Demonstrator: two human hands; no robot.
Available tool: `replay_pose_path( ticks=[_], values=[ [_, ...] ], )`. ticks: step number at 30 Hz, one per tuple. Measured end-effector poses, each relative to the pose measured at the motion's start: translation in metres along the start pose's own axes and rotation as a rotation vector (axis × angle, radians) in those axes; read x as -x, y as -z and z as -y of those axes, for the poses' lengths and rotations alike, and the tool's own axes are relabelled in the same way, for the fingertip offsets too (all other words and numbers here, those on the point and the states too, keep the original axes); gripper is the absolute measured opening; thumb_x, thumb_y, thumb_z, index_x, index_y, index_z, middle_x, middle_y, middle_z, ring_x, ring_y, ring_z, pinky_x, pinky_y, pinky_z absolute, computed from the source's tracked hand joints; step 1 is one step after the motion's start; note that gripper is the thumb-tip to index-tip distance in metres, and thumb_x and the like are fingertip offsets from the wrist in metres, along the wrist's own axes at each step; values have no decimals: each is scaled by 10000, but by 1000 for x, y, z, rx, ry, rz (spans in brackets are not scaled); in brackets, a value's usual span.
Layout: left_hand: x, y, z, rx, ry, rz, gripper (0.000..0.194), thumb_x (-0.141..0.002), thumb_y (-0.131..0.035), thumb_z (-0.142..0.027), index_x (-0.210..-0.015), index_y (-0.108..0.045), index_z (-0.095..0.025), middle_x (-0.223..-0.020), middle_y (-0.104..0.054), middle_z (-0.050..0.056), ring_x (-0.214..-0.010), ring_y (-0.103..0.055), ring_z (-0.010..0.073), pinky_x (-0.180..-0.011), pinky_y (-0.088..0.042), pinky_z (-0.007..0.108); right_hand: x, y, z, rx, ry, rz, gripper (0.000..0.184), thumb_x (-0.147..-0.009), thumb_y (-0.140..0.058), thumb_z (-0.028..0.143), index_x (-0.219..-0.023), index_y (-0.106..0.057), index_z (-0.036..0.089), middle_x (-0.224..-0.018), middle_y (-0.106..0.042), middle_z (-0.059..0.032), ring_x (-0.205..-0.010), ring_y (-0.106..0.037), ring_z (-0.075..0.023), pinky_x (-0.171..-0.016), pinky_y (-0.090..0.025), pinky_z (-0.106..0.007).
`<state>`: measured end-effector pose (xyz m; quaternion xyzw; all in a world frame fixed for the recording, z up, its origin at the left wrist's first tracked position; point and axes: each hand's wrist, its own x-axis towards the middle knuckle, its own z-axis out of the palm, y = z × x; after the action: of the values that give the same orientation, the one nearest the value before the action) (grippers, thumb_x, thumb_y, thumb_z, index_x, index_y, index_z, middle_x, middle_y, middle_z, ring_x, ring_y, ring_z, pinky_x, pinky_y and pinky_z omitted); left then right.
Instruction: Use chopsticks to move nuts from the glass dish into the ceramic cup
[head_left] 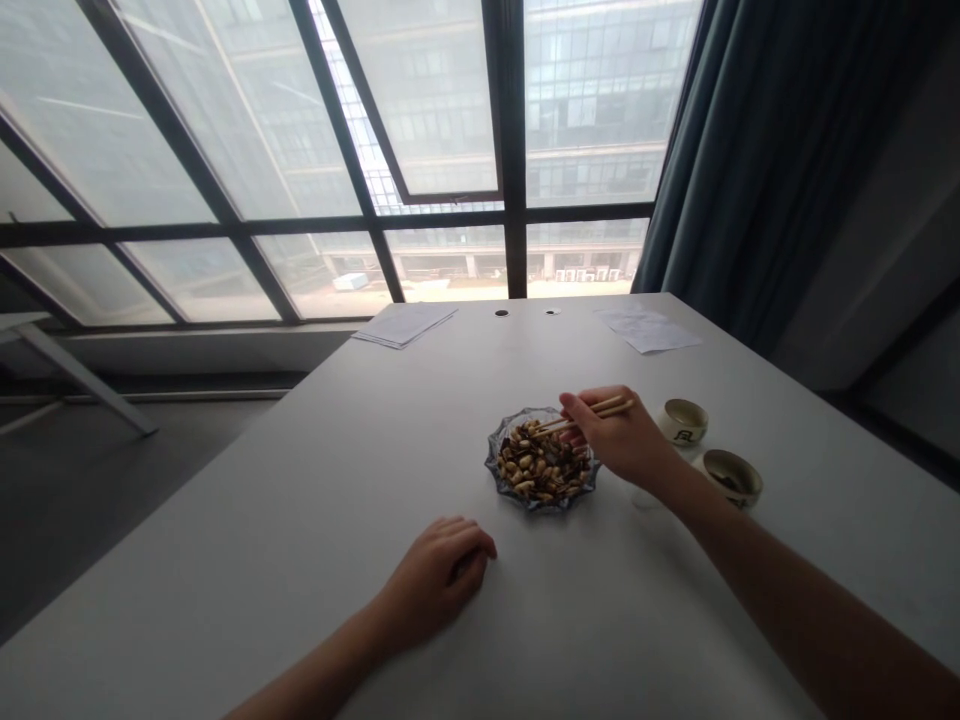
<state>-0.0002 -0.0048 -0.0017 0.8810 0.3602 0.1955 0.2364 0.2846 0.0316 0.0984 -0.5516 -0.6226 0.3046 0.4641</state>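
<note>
A scalloped clear glass bowl [491, 468] on the white table holds a mix of nuts and dark seeds [541, 465]. Pinched in my right hand [611, 430] is a pair of light wooden chopsticks [556, 425], their tips reaching down to the mix at the bowl's far side. Whether anything is caught between the tips is too small to tell. My left hand [442, 575] rests on the table in front of the bowl, its fingers loosely curled together with nothing visible in them.
Two small cream cups stand right of my right hand: a farther cup [684, 420] with a dark character and a nearer cup [731, 478] with something dark inside. Paper sheets [405, 325] and another sheet [649, 330] lie near the far edge. Windows and a blue curtain [720, 150] stand beyond.
</note>
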Motion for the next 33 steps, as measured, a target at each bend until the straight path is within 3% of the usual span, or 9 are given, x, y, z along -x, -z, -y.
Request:
replay_pose_path(
  ticks=[5,13,19,23,27,33],
  values=[
    [1,1,-1,7,5,13,207,-934,-485,-116,-936,-651,-240,-866,-687,2,-847,-617,179,-819,-417,284,-4,13,11,56,12,-30,379,-922,-614,496,-777,-751,174,-677,-753,-65,-588,-734,-223,-531,-568,-283],
    [0,0,3,10,19,42,208,-957,-466,-147,-950,-652,-240,-873,-683,15,-851,-611,189,-824,-421,306,9,20,10,57,11,135,346,-920,-630,448,-713,-752,199,-677,-749,-43,-631,-744,-229,-546,-573,-284],
    [0,0,3,7,19,35,209,-962,-463,-156,-950,-656,-236,-868,-680,18,-856,-614,189,-825,-426,307,13,27,10,97,47,62,332,-899,-659,451,-706,-767,203,-610,-722,-40,-569,-720,-224,-502,-544,-287],
    [0,1,2,4,24,37,206,-955,-467,-150,-946,-655,-234,-869,-682,22,-859,-613,193,-822,-426,309,14,24,11,89,78,114,327,-878,-681,458,-678,-760,212,-592,-717,-25,-565,-706,-219,-509,-538,-289],
    [0,0,3,6,25,35,206,-957,-466,-150,-947,-654,-235,-868,-681,20,-860,-610,192,-829,-424,313,14,25,11,97,35,80,354,-876,-671,465,-646,-744,207,-535,-687,-18,-522,-696,-213,-476,-517,-274],
    [1,-1,4,5,28,43,210,-967,-461,-164,-956,-659,-233,-877,-683,29,-864,-606,199,-834,-429,324,13,23,9,96,24,88,370,-915,-623,499,-722,-757,212,-652,-746,-32,-607,-736,-221,-520,-545,-272]
  ],
)
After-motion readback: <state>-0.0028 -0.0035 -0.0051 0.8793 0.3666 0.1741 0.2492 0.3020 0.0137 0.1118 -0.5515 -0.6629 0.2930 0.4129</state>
